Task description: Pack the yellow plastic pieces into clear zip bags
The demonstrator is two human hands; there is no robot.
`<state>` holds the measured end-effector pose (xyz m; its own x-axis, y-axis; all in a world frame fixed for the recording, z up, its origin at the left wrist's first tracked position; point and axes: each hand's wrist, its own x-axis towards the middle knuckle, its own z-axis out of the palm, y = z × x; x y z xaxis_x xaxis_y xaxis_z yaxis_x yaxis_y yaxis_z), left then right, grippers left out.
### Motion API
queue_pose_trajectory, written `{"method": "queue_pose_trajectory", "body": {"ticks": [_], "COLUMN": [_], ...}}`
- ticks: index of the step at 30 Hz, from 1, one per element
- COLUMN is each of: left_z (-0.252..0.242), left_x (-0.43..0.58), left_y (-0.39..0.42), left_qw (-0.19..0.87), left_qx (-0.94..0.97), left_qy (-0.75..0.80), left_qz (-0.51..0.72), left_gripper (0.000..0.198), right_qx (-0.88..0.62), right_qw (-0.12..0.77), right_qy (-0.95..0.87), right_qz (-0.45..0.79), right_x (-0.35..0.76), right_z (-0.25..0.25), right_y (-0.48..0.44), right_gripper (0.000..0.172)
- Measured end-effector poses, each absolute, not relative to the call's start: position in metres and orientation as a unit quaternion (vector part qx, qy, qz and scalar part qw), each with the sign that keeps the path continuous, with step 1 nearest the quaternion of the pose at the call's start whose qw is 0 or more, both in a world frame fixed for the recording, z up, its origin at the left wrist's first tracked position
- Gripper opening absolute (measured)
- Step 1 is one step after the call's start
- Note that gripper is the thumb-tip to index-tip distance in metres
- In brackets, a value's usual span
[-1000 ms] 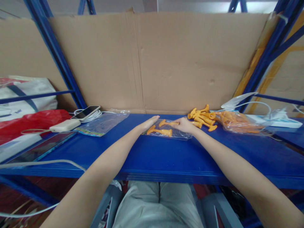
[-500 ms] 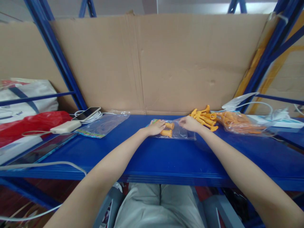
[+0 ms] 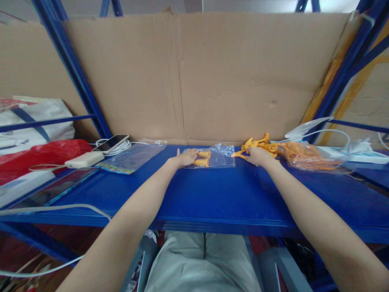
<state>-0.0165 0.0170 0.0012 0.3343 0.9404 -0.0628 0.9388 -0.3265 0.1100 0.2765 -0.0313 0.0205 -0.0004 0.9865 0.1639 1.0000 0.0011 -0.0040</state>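
My left hand (image 3: 187, 157) lies flat with its fingers spread on the left part of a clear plastic bag (image 3: 221, 157). Two orange pieces (image 3: 203, 159) with flared ends stick out to the right from under its fingers. At the pile of orange parts (image 3: 258, 142), my right hand (image 3: 257, 156) has its fingers closed round an orange forked piece (image 3: 240, 155), whose tips point left toward the bag. To the right of the pile lies a plastic bag full of orange parts (image 3: 306, 156).
Left on the blue shelf (image 3: 212, 198) are another clear bag (image 3: 136, 157), a phone (image 3: 112, 143) on coiled white cable, a white power bank (image 3: 84, 159), a tablet and a red bag (image 3: 54, 156). Cardboard (image 3: 227, 77) stands behind; cables and a white box lie right.
My left hand has shifted left together with the clear bag and the two orange pieces. My right hand has left the bag, moved right to the pile and taken hold of a piece.
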Motion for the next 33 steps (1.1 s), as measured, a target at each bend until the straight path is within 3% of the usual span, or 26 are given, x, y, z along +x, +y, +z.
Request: {"method": "queue_pose_trajectory", "body": {"ticks": [4,9,16,22,25,30,33], "left_z": [0.003,0.003,-0.003,-0.011,-0.013,-0.011,-0.009], "left_x": [-0.035,-0.036,-0.023,-0.023,-0.023,-0.021,-0.019], "left_y": [0.02,0.024,0.032,0.036,0.035,0.032,0.029], "left_qw": [0.048,0.048,0.005,0.013,0.03,0.037,0.042], "left_qx": [0.803,0.793,0.815,0.811,0.812,0.819,0.816], "left_qy": [0.594,0.605,0.573,0.573,0.568,0.558,0.563], "left_qz": [0.01,0.051,0.083,0.114,0.129,0.126,0.125], "left_gripper": [0.054,0.052,0.041,0.038,0.038,0.039,0.04], "right_qx": [-0.711,-0.67,-0.644,-0.648,-0.681,-0.629,-0.564], "right_qw": [0.048,0.085,0.028,0.007,0.027,0.135,0.148], "right_qy": [-0.701,-0.719,-0.757,-0.76,-0.728,-0.765,-0.807], "right_qz": [0.015,0.164,0.106,-0.039,-0.065,0.024,0.093], "right_x": [0.272,0.264,0.271,0.277,0.28,0.279,0.271], "right_z": [0.023,0.024,0.02,0.023,0.033,0.042,0.035], "right_y": [-0.033,-0.038,-0.033,-0.034,-0.037,-0.042,-0.042], "right_gripper": [0.027,0.042,0.047,0.013,0.012,0.015,0.016]}}
